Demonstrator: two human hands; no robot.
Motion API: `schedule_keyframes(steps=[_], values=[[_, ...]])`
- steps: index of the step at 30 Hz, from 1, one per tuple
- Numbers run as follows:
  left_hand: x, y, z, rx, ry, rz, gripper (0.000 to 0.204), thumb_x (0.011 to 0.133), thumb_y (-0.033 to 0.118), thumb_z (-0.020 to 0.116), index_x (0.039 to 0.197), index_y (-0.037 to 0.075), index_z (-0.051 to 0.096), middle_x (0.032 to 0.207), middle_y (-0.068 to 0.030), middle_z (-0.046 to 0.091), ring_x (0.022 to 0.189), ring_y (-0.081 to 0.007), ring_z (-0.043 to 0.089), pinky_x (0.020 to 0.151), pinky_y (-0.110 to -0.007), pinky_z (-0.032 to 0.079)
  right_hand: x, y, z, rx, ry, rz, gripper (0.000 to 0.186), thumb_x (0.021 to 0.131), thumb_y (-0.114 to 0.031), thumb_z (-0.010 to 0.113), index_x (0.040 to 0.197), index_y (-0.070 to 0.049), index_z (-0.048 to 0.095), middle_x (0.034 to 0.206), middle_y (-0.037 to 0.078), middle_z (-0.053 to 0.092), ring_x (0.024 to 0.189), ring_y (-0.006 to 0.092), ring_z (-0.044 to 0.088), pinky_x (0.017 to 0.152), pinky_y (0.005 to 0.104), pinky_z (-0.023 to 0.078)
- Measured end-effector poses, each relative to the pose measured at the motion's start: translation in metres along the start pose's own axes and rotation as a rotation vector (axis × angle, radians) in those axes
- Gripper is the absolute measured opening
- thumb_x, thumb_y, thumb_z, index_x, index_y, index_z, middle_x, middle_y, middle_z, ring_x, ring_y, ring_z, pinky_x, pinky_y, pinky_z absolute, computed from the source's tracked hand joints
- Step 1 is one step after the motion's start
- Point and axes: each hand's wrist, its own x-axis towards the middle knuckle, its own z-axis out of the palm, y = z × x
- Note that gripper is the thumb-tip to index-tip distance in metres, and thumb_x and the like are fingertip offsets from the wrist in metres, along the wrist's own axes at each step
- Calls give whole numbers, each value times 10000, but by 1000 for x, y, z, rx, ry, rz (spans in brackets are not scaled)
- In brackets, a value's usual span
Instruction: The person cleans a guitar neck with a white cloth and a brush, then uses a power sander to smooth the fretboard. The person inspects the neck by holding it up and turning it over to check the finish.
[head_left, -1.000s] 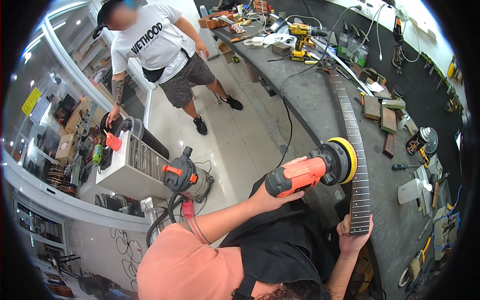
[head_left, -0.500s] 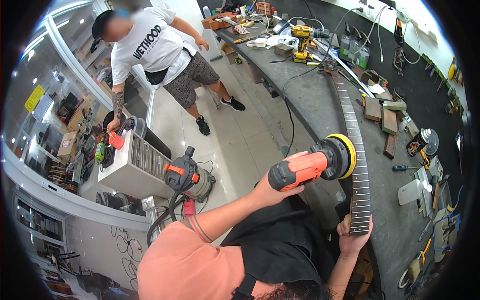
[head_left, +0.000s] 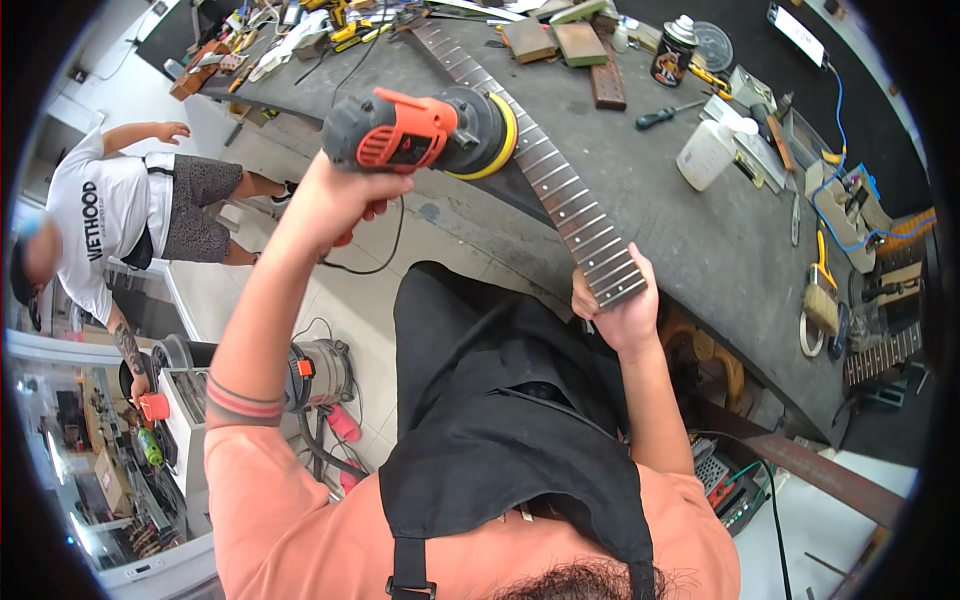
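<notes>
My left hand [head_left: 348,195] is closed round an orange and dark grey polisher [head_left: 405,128]. Its yellow-rimmed round pad [head_left: 500,135] is at the side of a long fretted guitar neck [head_left: 560,185]; I cannot tell whether they touch. My right hand [head_left: 625,285] grips the near end of that neck, with fingers wrapped round it. The neck runs diagonally over the dark grey bench [head_left: 710,230] toward its far side. A black cord hangs from below the polisher, and I wear a black apron over my lap.
A co-worker [head_left: 110,215] stands at left by a white cabinet [head_left: 185,415], a hand at a red cup [head_left: 153,405]. A shop vacuum [head_left: 325,372] sits on the floor. Wood blocks [head_left: 578,43], a spray can [head_left: 672,52], white bottle [head_left: 705,150] and brush [head_left: 820,300] lie about the bench.
My view has swung, so the bench now runs across the top and the neck lies diagonally. My left hand still holds the polisher and my right hand the neck.
</notes>
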Motion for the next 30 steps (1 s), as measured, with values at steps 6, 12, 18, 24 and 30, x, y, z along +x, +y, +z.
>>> schedule_keyframes(steps=[6,12,18,24,30], values=[[-10,23,24,114,-96,-5,215,865,148,849,1036,42,774,695,7,638,597,-69,574,493,-285,422,0,2,4,-24,77,-4,719,1160,-584,261,1295,-8,670,707,71,519,587,183,407,580,357,383],[-9,38,28,210,-15,-175,273,852,102,870,1092,37,756,766,-9,678,659,-94,615,605,-307,516,-1,0,2,-3,62,-42,638,1168,-532,329,1184,-14,701,759,83,621,629,202,514,578,358,415],[-40,21,38,185,-159,168,435,878,47,855,1298,46,741,917,-6,725,745,-100,642,693,-315,562,1,2,0,12,30,-57,600,1175,-498,332,1182,-24,700,789,80,639,639,193,532,576,351,423],[-37,21,47,382,-188,625,463,860,14,863,1307,35,745,1067,-95,776,906,-198,733,844,-364,595,2,2,-4,51,2,-50,575,1175,-484,346,1169,-28,695,806,67,649,646,191,551,572,338,426],[-72,27,67,412,-175,580,673,859,-97,802,1503,2,637,1558,-173,663,1422,-307,665,1210,-379,479,2,5,-5,-54,84,-90,576,1170,-509,347,1142,-54,698,808,69,652,643,183,552,571,345,420]])
